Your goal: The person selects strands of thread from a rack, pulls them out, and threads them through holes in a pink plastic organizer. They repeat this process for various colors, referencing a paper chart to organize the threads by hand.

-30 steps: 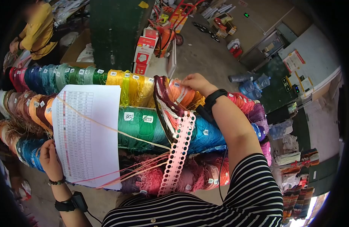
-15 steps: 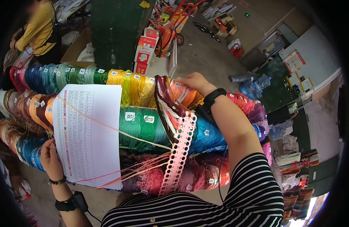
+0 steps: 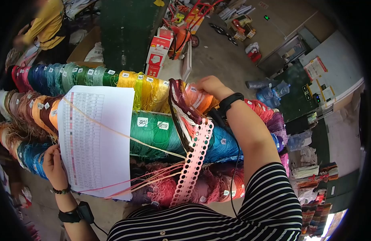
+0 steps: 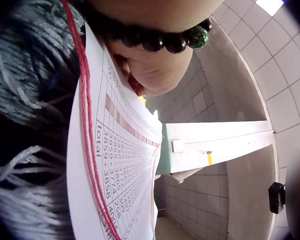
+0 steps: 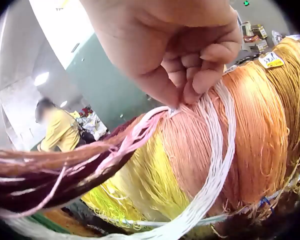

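My left hand (image 3: 53, 168) grips the left edge of a printed colour chart sheet (image 3: 113, 148), its fingers partly hidden behind the paper in the left wrist view. Long pink threads (image 4: 92, 165) cross the sheet. At the back row my right hand (image 5: 175, 50) pinches salmon-pink thread (image 5: 187, 142) at the top of its skein, thumb and forefinger together. White strands (image 5: 220, 145) hang down beside those fingertips. Left of this hand, a bunch of maroon, white and pink threads (image 3: 179, 100) lies over the skeins, by a pink holed strip (image 3: 197, 148) with threads tied to it.
Labelled skeins in several rows surround the sheet, among them green (image 3: 153, 136), yellow (image 3: 149, 90) and blue (image 3: 219, 142) ones. A cable (image 3: 232, 180) runs down from my right wrist. Beyond stand red and white boxes (image 3: 158, 54), and a person in yellow (image 3: 49, 24) is at far left.
The head view has shifted, so the sheet and skeins appear slightly further right. My left hand keeps its grip on the sheet, and my right hand stays at the salmon-pink skein.
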`<state>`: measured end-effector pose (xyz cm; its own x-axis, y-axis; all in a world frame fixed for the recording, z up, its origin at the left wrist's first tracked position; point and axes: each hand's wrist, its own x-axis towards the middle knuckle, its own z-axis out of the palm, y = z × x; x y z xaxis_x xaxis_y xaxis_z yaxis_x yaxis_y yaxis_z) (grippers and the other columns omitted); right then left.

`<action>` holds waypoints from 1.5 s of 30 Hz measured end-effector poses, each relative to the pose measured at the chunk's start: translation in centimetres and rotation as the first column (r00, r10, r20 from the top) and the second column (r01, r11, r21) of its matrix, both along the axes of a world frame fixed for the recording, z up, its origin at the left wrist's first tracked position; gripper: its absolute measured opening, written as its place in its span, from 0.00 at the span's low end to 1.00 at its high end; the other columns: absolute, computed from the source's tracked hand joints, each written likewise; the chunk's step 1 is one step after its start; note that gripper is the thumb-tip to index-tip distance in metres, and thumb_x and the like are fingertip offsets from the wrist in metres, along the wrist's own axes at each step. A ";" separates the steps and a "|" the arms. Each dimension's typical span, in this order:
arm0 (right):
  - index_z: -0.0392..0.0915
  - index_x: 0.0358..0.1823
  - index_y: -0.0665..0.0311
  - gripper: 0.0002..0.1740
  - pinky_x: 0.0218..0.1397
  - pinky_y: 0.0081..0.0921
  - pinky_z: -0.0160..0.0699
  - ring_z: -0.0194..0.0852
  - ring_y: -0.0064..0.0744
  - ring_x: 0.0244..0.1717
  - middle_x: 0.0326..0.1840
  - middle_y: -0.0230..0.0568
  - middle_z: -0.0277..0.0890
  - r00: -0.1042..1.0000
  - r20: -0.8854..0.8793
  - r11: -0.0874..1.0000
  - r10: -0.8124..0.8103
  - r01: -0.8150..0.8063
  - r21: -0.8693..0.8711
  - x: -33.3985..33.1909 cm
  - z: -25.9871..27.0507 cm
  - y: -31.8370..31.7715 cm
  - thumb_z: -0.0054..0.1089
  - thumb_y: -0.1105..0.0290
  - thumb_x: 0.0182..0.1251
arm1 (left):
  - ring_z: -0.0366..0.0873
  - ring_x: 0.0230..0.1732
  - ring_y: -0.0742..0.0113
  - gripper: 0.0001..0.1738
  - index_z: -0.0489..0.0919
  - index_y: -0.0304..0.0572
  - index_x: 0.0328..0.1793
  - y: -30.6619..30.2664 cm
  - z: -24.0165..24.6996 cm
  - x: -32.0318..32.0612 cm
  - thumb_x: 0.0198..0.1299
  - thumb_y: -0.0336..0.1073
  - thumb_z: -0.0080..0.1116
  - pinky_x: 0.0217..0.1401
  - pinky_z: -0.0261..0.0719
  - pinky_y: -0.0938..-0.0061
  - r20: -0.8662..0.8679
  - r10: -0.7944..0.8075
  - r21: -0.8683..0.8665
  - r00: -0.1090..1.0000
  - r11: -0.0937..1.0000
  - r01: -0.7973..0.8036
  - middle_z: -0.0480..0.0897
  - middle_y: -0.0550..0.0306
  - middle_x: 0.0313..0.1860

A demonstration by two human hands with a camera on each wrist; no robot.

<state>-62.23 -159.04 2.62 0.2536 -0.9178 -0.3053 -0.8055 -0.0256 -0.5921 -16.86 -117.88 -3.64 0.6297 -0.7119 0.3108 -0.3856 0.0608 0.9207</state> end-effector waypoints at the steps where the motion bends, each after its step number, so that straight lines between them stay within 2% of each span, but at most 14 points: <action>1: 0.84 0.30 0.69 0.10 0.33 0.25 0.78 0.80 0.29 0.27 0.27 0.42 0.81 0.999 0.028 0.999 -0.031 0.031 -0.019 -0.4 0.5 0.1 0.66 0.67 0.52 | 0.73 0.46 0.76 0.11 0.78 0.30 0.51 0.0 0.0 0.0 0.70 0.30 0.49 0.52 0.69 0.81 -0.007 -0.002 -0.005 1.000 1.000 0.002 0.78 0.58 0.47; 11: 0.83 0.36 0.68 0.05 0.30 0.15 0.71 0.74 0.19 0.28 0.29 0.32 0.79 0.905 0.414 0.992 -0.095 0.120 -0.034 -5.0 4.8 3.5 0.63 0.76 0.59 | 0.74 0.45 0.74 0.11 0.78 0.31 0.51 0.0 -0.5 0.5 0.70 0.30 0.49 0.52 0.70 0.80 0.034 -0.022 -0.013 0.999 1.000 0.022 0.80 0.58 0.45; 17: 0.83 0.39 0.65 0.07 0.46 0.18 0.73 0.76 0.19 0.39 0.35 0.31 0.80 0.843 0.527 0.976 -0.108 0.192 -0.106 -5.7 10.7 10.0 0.64 0.71 0.62 | 0.75 0.44 0.73 0.11 0.78 0.30 0.50 -0.3 -0.1 0.2 0.69 0.30 0.49 0.51 0.71 0.78 0.058 -0.004 0.004 0.998 1.000 0.004 0.80 0.57 0.44; 21: 0.79 0.42 0.63 0.09 0.51 0.25 0.73 0.76 0.25 0.44 0.41 0.35 0.81 0.474 0.881 0.988 0.015 0.126 -0.085 -6.5 15.6 15.8 0.63 0.68 0.64 | 0.74 0.42 0.75 0.11 0.78 0.33 0.52 -0.7 -1.1 1.9 0.69 0.31 0.50 0.48 0.72 0.80 -0.033 -0.068 -0.037 0.997 0.997 0.067 0.81 0.59 0.44; 24: 0.74 0.43 0.62 0.08 0.53 0.31 0.74 0.77 0.34 0.46 0.39 0.36 0.78 0.159 0.978 0.989 0.134 0.039 -0.141 -8.1 20.5 21.6 0.57 0.67 0.68 | 0.73 0.40 0.79 0.13 0.77 0.37 0.55 -0.2 0.9 3.3 0.69 0.32 0.51 0.43 0.71 0.84 -0.474 -0.117 -0.018 0.873 0.992 0.123 0.81 0.63 0.45; 28: 0.71 0.41 0.64 0.06 0.42 0.25 0.72 0.72 0.28 0.37 0.33 0.34 0.70 0.119 0.925 0.929 0.361 0.048 -0.368 -14.8 28.3 30.0 0.52 0.70 0.69 | 0.72 0.38 0.84 0.14 0.77 0.40 0.58 0.3 4.4 3.7 0.69 0.35 0.51 0.36 0.67 0.88 -0.187 0.057 0.042 0.981 0.998 -0.050 0.81 0.67 0.47; 29: 0.70 0.41 0.65 0.05 0.37 0.22 0.69 0.69 0.24 0.33 0.33 0.34 0.69 0.170 0.889 0.896 0.424 0.061 -0.439 -17.3 30.4 32.6 0.51 0.71 0.69 | 0.72 0.38 0.84 0.14 0.77 0.40 0.58 0.4 5.6 2.7 0.69 0.36 0.51 0.36 0.67 0.88 -0.166 0.001 -0.001 0.986 1.000 -0.001 0.81 0.67 0.48; 30: 0.70 0.41 0.66 0.04 0.31 0.18 0.60 0.58 0.20 0.27 0.32 0.33 0.65 0.300 0.836 0.772 0.460 0.331 -0.543 -20.1 32.1 35.5 0.50 0.73 0.69 | 0.73 0.39 0.84 0.14 0.77 0.41 0.58 0.5 6.5 1.8 0.69 0.36 0.51 0.37 0.67 0.88 -0.143 -0.054 -0.038 0.988 0.998 0.049 0.81 0.66 0.48; 32: 0.74 0.42 0.71 0.07 0.34 0.18 0.62 0.62 0.20 0.29 0.30 0.32 0.67 0.409 0.772 0.637 0.487 0.439 -0.634 -29.5 36.0 41.4 0.51 0.75 0.68 | 0.73 0.39 0.83 0.14 0.77 0.40 0.57 1.0 10.4 -2.9 0.69 0.35 0.50 0.38 0.67 0.87 -0.112 -0.138 -0.042 0.984 0.990 0.134 0.82 0.65 0.48; 33: 0.77 0.43 0.74 0.10 0.36 0.18 0.63 0.64 0.20 0.30 0.30 0.34 0.70 0.507 0.793 0.036 0.337 0.835 -0.549 -29.1 36.5 43.4 0.52 0.74 0.68 | 0.73 0.38 0.82 0.14 0.77 0.40 0.56 0.8 10.6 -4.4 0.68 0.35 0.50 0.38 0.67 0.87 -0.218 -0.289 -0.117 0.932 0.956 0.269 0.82 0.63 0.47; 36: 0.78 0.43 0.74 0.10 0.37 0.19 0.64 0.66 0.20 0.31 0.31 0.35 0.73 0.601 0.757 0.060 0.258 0.772 -0.633 -28.1 32.8 46.5 0.53 0.73 0.68 | 0.76 0.35 0.78 0.13 0.77 0.38 0.53 0.7 12.3 -11.3 0.68 0.36 0.51 0.35 0.72 0.84 -0.189 -0.473 0.016 0.861 0.875 0.484 0.82 0.60 0.44; 39: 0.81 0.45 0.67 0.10 0.43 0.18 0.71 0.73 0.20 0.37 0.38 0.32 0.79 0.870 0.487 0.280 -0.075 0.487 -0.827 -15.1 25.6 44.2 0.57 0.71 0.66 | 0.81 0.40 0.74 0.12 0.77 0.39 0.51 -0.2 12.7 -17.4 0.69 0.38 0.49 0.39 0.77 0.84 -0.486 -0.687 0.164 0.540 0.535 0.829 0.83 0.56 0.45; 42: 0.86 0.40 0.64 0.10 0.41 0.18 0.78 0.78 0.18 0.34 0.34 0.32 0.84 0.886 0.443 0.889 -0.137 0.307 -0.339 -6.0 13.5 40.2 0.67 0.67 0.61 | 0.80 0.47 0.72 0.11 0.76 0.39 0.51 -2.1 9.0 -21.3 0.68 0.36 0.52 0.48 0.79 0.79 -0.588 -0.699 0.232 0.406 0.335 0.913 0.82 0.57 0.49; 45: 0.86 0.39 0.67 0.09 0.36 0.22 0.78 0.79 0.20 0.30 0.30 0.36 0.85 0.832 0.555 0.975 0.003 0.121 -0.186 -1.0 3.9 38.1 0.64 0.68 0.63 | 0.79 0.47 0.72 0.14 0.72 0.38 0.57 -3.4 5.9 -23.7 0.68 0.34 0.52 0.48 0.79 0.78 -0.521 -0.736 0.265 0.431 0.341 0.902 0.80 0.55 0.50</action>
<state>-63.27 -120.97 6.53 0.2654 -0.9620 0.0637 -0.3521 -0.1582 -0.9225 -40.61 -121.29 2.25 -0.3761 -0.8878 -0.2652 -0.1277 -0.2338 0.9639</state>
